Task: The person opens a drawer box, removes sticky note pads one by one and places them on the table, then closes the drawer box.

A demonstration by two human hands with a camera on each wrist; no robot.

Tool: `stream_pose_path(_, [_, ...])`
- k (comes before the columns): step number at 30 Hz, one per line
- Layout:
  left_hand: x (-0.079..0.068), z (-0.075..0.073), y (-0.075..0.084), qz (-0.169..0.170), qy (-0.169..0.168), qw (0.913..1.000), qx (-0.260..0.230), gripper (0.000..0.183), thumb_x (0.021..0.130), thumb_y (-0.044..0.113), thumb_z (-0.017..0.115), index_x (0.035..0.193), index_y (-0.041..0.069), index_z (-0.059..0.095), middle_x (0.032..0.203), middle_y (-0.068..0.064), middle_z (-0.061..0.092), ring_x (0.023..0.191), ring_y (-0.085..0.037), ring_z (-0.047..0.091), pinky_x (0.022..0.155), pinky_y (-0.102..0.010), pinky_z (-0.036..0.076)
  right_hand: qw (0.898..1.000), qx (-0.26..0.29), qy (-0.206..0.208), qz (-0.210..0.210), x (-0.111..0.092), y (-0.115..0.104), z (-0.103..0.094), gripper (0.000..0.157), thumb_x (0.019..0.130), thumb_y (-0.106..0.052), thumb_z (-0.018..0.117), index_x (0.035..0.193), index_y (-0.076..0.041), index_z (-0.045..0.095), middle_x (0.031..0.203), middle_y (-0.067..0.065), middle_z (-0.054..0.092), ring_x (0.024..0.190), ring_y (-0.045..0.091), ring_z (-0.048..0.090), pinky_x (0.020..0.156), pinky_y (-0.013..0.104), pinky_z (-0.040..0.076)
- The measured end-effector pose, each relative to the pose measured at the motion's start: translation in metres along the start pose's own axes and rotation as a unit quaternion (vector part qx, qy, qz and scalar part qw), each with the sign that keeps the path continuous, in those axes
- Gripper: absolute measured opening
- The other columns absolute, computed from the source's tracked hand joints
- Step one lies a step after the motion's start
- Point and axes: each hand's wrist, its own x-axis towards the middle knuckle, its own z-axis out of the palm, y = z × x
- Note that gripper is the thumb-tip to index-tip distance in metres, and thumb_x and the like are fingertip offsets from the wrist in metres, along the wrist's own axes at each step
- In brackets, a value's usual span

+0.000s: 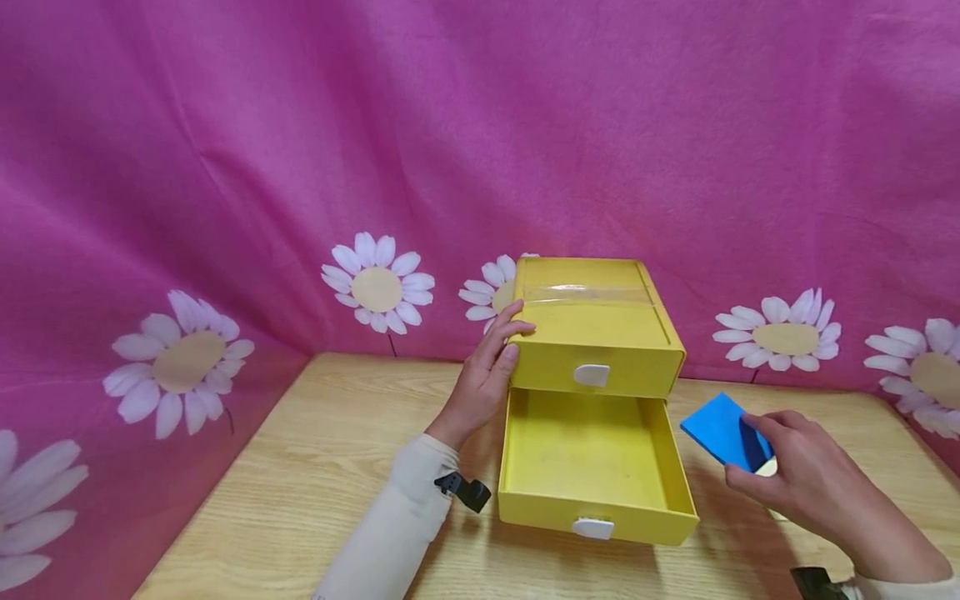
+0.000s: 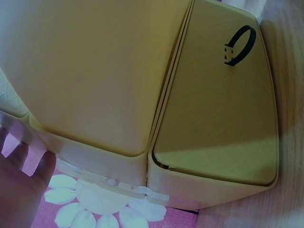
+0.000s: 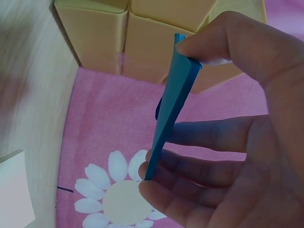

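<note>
A yellow two-drawer box (image 1: 592, 321) stands on the table, its lower drawer (image 1: 588, 450) pulled far out and its upper one closed. At the box's top left corner, my left hand (image 1: 480, 379) rests with fingers over the upper edge; in the left wrist view its fingertips (image 2: 45, 166) touch the yellow wall. My right hand (image 1: 813, 471), to the right of the drawer, pinches a thin blue sticky-note pad (image 1: 723, 429) between thumb and fingers. Edge-on in the right wrist view, the pad hangs above the table.
A pale pad (image 3: 16, 190) lies on the wooden table (image 1: 360, 433) beneath my right hand. White tabs (image 1: 592, 528) stick out from both drawer fronts, and clear tape crosses the box top. Behind the table hangs a pink flowered cloth (image 1: 480, 125).
</note>
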Motion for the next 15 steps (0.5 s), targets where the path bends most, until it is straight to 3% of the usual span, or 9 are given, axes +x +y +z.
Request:
stream_pose_path(8, [0.002, -0.0004, 0.001, 0.005, -0.001, 1.0, 0.006, 0.03, 0.102, 0.005, 0.038, 0.131, 0.002, 0.047, 0.155, -0.014, 0.028, 0.145, -0.022, 0.022, 0.116, -0.04, 0.023, 1.0, -0.005, -0.003, 0.008, 0.0016, 0.0037, 0.0025, 0.077, 0.07, -0.038, 0.082, 0.117, 0.016, 0.056, 0.107, 0.035, 0.054, 0.086, 0.045, 0.055, 0.068, 0.059, 0.053])
stream_pose_path(15, [0.0005, 0.0008, -0.0016, 0.011, 0.004, 0.9999, 0.007, 0.03, 0.102, 0.003, 0.038, 0.13, 0.002, 0.047, 0.155, -0.015, 0.029, 0.145, -0.023, 0.022, 0.116, -0.04, 0.022, 0.998, 0.0, -0.055, 0.043, 0.0044, 0.0061, 0.0042, 0.083, 0.071, -0.042, 0.082, 0.121, 0.018, 0.053, 0.108, 0.038, 0.051, 0.088, 0.048, 0.054, 0.068, 0.058, 0.053])
